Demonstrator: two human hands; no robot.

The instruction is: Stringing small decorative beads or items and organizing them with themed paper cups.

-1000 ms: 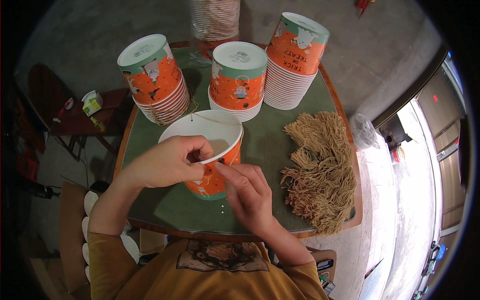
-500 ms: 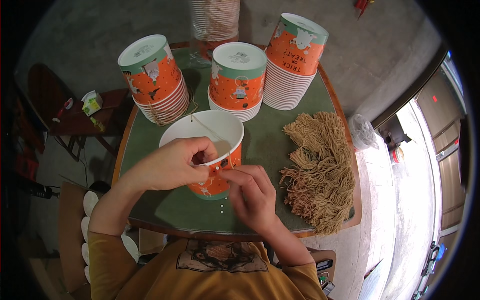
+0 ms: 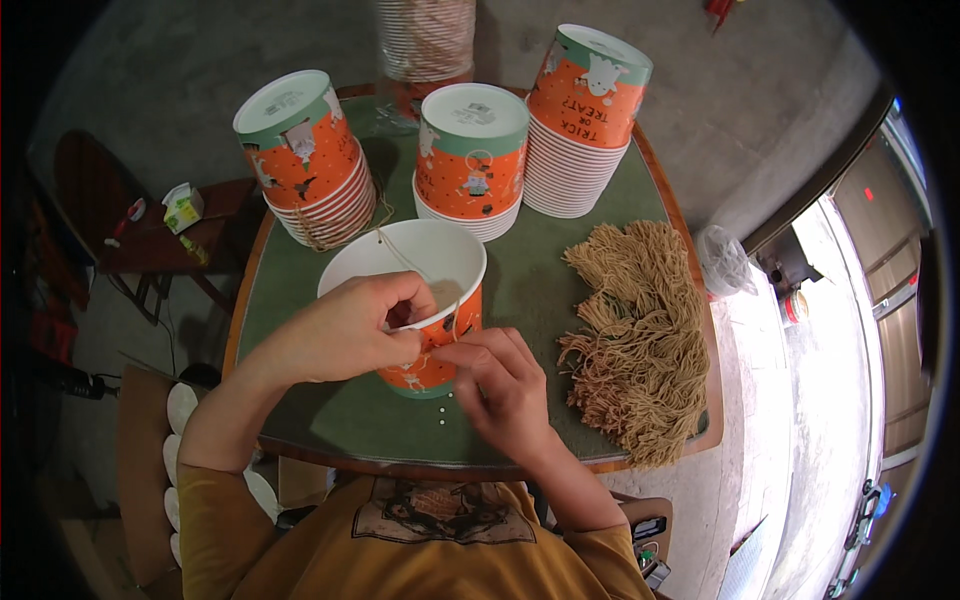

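An orange paper bucket [image 3: 468,312] with a white inside stands upright and open-topped at the table's near middle. My left hand [image 3: 345,328] is closed over its near rim, fingers inside and thumb outside against the wall. A thin tan string [image 3: 402,256] comes from a hole in the far rim, crosses the inside and passes over the right side of the rim. Just outside the wall, my right hand [image 3: 503,385] pinches the string between thumb and forefinger, close to my left thumb. My fingers hide the string's end.
Three upturned bucket stacks, left [image 3: 305,150], middle [image 3: 472,170] and right [image 3: 588,110], stand along the far side of the green-topped table [image 3: 300,370]. Behind them rises a plastic-wrapped stack [image 3: 425,45]. A heap of tan strings [image 3: 640,340] lies at the right.
My right fingertips have shifted slightly left along the bucket's outer wall, toward my left thumb. The left hand keeps its hold on the rim.
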